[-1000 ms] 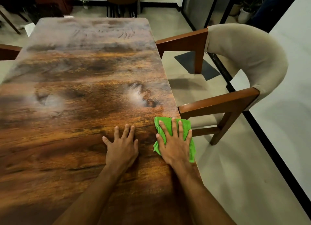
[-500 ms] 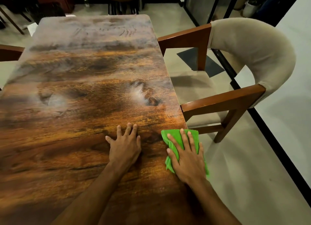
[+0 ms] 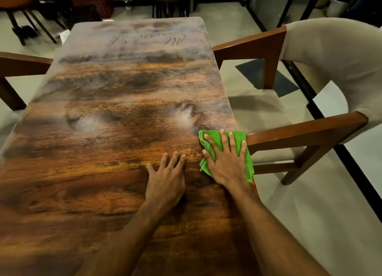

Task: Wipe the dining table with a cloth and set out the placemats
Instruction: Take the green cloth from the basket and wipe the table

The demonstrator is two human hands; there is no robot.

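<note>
**Green cloth pinned flat at the desk's right edge**

Desk: long rectangle, rounded far corners, glossy top. The surface has bold brown and orange wood grain with dark knot-like patches.

Surface marks:
- A dull grey haze covers the far end, with thin finger-like streaks drawn through it.
- Two whitish cloudy smears sit mid-desk. One is a rounded smear left of centre. The other is a feathery smear just beyond the cloth.

Bright green terry cloth: soft and nappy, bunched into a rough folded pad with a crumpled left edge. It lies on the desk and reaches the right-hand edge, close to the near armrest of the chair there.

Right hand: palm down on top of the cloth. The fingers are straight and fanned apart, pressing rather than curling round it. Green shows past the fingertips and on both sides of the hand.

Left hand: flat on bare wood just left of the cloth, not touching it. Its fingers are straight and close together with the thumb angled out, and it holds nothing.

Right-side chair:
- Reddish-brown wooden frame with squared armrests.
- Curved back wrapped in smooth beige fabric.
- Flat beige seat pad.

A matching wooden armrest juts in at the left edge of the view.

Floor: pale and smooth, with a dark strip running along it on the right.
</note>
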